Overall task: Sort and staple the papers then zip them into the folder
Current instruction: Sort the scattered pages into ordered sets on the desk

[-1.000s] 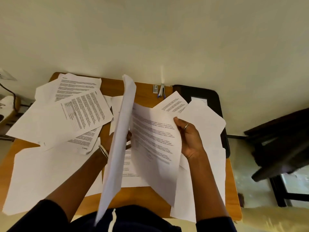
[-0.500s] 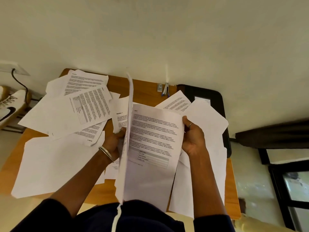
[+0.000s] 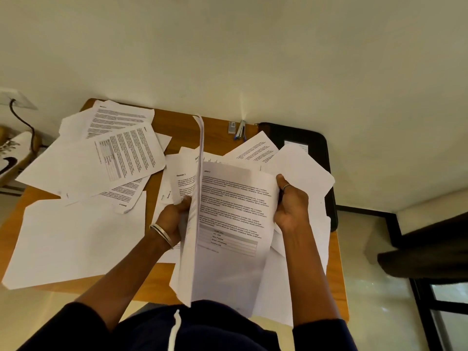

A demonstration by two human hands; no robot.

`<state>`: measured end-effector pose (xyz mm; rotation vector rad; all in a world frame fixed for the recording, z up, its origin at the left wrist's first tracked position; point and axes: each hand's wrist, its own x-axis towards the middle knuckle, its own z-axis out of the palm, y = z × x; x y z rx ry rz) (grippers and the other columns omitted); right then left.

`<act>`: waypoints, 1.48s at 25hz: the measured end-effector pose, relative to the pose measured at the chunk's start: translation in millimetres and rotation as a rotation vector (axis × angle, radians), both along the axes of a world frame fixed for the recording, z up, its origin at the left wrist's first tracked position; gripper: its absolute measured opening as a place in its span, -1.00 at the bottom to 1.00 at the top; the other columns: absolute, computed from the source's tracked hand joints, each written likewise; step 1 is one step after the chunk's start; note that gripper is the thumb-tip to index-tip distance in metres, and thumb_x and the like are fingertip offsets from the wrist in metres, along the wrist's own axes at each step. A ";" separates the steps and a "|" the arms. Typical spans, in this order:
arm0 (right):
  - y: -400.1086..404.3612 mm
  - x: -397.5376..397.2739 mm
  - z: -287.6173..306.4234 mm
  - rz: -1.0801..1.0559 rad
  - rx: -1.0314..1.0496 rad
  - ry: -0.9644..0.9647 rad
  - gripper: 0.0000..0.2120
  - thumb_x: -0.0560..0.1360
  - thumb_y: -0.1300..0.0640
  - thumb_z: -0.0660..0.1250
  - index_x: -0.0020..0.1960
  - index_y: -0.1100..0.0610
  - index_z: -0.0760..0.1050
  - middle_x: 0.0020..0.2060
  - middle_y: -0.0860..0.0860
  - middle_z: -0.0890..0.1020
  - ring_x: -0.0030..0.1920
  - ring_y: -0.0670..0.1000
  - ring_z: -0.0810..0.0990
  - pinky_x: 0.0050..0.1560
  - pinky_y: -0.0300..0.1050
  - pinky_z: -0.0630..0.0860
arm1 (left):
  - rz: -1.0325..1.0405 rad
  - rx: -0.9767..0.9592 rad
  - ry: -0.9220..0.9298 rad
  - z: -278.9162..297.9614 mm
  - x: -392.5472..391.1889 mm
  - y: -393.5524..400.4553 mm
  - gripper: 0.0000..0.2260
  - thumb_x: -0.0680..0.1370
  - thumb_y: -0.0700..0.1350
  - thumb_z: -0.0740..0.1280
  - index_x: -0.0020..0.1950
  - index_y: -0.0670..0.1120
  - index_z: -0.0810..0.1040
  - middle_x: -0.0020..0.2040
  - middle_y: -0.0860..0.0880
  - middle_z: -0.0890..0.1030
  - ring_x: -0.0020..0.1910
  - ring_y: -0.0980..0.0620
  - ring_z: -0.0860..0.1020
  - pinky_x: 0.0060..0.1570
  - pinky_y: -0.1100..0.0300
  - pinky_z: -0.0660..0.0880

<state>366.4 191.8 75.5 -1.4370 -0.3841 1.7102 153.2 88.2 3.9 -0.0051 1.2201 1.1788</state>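
Gripping from both sides, the hands held papers above the desk (image 3: 174, 122). My right hand (image 3: 291, 206) was closed on the right edge of a printed sheet (image 3: 235, 224), thumb on its face near the top corner, a ring on one finger. That sheet faced me, text above and a small table lower down, its bottom reaching toward my lap. My left hand (image 3: 174, 219), a bangle (image 3: 162, 234) at the wrist, was clamped on a thin stack (image 3: 196, 198) turned nearly edge-on, so its top edge rose as a narrow strip just left of the printed sheet. I could not tell how many pages it held.

Beneath the hands more sheets lay scattered at the desk's centre, one headed "Section 1" (image 3: 182, 183). To the left a loose pile (image 3: 121, 153) overlapped itself, some pages printed side up, and a large blank sheet (image 3: 76, 236) hung over the near left edge. On the right, blank pages (image 3: 304, 171) partly covered the black folder (image 3: 316, 140), which lay flat at the far right corner. The stapler (image 3: 241, 129) sat at the far edge by the wall (image 3: 228, 46), just left of the folder, with a small silver item (image 3: 231, 127) beside it. A shoe (image 3: 12, 155) and a cable (image 3: 22, 120) showed off the desk at far left.
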 end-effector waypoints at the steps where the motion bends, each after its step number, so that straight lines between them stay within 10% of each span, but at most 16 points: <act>1: 1.3 1.3 -1.0 -0.003 0.013 -0.018 -0.90 0.47 0.20 0.43 -0.09 0.24 0.60 -0.13 0.15 0.67 -0.18 0.12 0.62 -0.06 0.09 0.61 | 0.015 0.021 -0.002 0.0 2.0 -0.2 -0.87 0.59 -0.13 0.19 -0.01 -0.13 0.50 -0.29 -0.09 0.65 -0.34 -0.05 0.65 -0.36 -0.01 0.62; 4: 4.7 10.2 -0.4 0.096 0.022 -0.004 -0.81 0.50 0.07 0.40 -0.02 0.20 0.60 -0.16 0.11 0.69 -0.20 0.11 0.64 -0.06 0.09 0.61 | 0.088 0.097 -0.034 -4.3 8.1 -3.5 -0.84 0.58 -0.04 0.19 0.02 -0.04 0.53 -0.16 -0.09 0.66 -0.22 -0.08 0.65 -0.12 -0.12 0.57; 19: 2.6 5.4 -19.0 0.206 -0.004 -0.147 -0.74 0.51 0.02 0.39 -0.23 0.19 0.54 -0.27 0.14 0.65 -0.29 0.11 0.61 -0.02 0.14 0.60 | 0.181 0.125 0.064 -18.8 10.8 -17.8 -0.79 0.60 -0.08 0.15 0.13 -0.12 0.49 -0.21 -0.03 0.69 -0.27 0.00 0.67 -0.34 0.12 0.61; 32: -1.7 13.5 -30.0 0.473 0.001 -0.187 -0.59 0.51 -0.25 0.24 0.02 0.08 0.59 -0.13 0.08 0.69 -0.09 0.14 0.65 0.03 0.11 0.60 | 0.218 0.041 0.199 -24.0 10.1 -25.3 -0.84 0.58 -0.13 0.23 0.11 -0.10 0.53 0.04 -0.11 0.60 -0.04 -0.07 0.59 0.02 0.01 0.52; 37: -25.4 23.5 -49.6 0.569 -0.057 -0.175 -0.88 0.56 0.11 0.33 0.01 0.12 0.61 -0.08 0.10 0.70 -0.14 0.08 0.65 -0.12 -0.04 0.59 | 0.182 0.010 0.429 -4.5 5.6 -31.8 -0.92 0.53 -0.16 0.31 -0.01 -0.03 0.55 -0.01 -0.07 0.62 -0.01 -0.12 0.57 0.12 -0.02 0.47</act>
